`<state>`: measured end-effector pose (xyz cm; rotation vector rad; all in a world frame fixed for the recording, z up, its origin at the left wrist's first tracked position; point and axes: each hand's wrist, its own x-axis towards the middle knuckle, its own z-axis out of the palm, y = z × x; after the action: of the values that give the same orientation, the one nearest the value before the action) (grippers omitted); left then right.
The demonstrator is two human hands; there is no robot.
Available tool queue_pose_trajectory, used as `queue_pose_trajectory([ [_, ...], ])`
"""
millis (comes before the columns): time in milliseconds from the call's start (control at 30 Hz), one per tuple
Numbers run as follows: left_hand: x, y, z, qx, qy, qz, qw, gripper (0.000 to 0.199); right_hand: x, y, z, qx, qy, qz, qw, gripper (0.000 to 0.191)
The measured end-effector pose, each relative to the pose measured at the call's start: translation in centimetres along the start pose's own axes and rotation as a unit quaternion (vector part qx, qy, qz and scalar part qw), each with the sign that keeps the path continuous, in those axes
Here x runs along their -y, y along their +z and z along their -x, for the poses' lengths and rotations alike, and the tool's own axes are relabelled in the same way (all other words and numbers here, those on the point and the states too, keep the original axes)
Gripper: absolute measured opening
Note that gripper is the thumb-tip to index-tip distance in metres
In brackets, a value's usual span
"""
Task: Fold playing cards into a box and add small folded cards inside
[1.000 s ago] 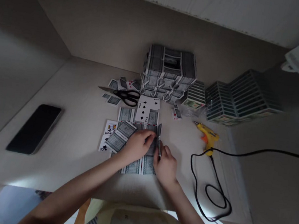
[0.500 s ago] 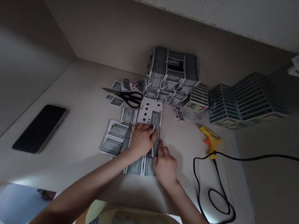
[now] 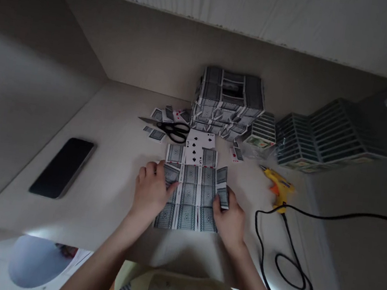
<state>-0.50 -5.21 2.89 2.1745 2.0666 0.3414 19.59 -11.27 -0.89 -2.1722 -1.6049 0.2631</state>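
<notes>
A flat panel of joined playing cards (image 3: 189, 194), patterned backs up, lies on the table before me. At its left side my left hand (image 3: 151, 189) grips a card flap (image 3: 171, 174), thumb over the near face and fingers at the outer edge. My right hand (image 3: 232, 216) pinches the right-hand card flap (image 3: 222, 187), which stands tilted up from the panel. Two face-up spade cards (image 3: 194, 152) are at the panel's far edge, the lower one overlapping it.
Behind stands a box built of cards (image 3: 229, 102), with slatted card stacks (image 3: 333, 135) to its right. Black scissors (image 3: 172, 129) lie among loose cards. A phone (image 3: 64, 167) is at left; a yellow glue gun (image 3: 280, 187) with black cable (image 3: 259, 229) at right.
My left hand has gone from the panel's middle to its left flap, which now folds inward. My right hand now holds the right flap tilted up. The view has shifted slightly.
</notes>
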Motion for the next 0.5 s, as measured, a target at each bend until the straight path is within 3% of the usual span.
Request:
queue_pose_trajectory([
  [133, 1.1, 1.0, -0.2, 0.041, -0.01, 0.045, 0.998, 0.067, -0.4, -0.4, 0.4, 0.0, 0.021, -0.015, 1.0, 0.043],
  [300, 1.3, 1.9, -0.7, 0.012, -0.006, 0.114, 0.993, 0.055, -0.8, -1.4, 1.2, -0.025, 0.05, -0.079, 0.995, 0.038],
  [400, 1.7, 2.1, -1.0, 0.0, -0.027, 0.163, 0.986, 0.041, -1.0, -2.4, 1.6, -0.075, 0.066, -0.126, 0.987, 0.039],
  [500, 2.6, 1.8, -1.2, 0.03, -0.066, 0.246, 0.966, 0.035, -0.5, -4.1, 1.5, -0.169, 0.079, -0.149, 0.971, 0.042],
])
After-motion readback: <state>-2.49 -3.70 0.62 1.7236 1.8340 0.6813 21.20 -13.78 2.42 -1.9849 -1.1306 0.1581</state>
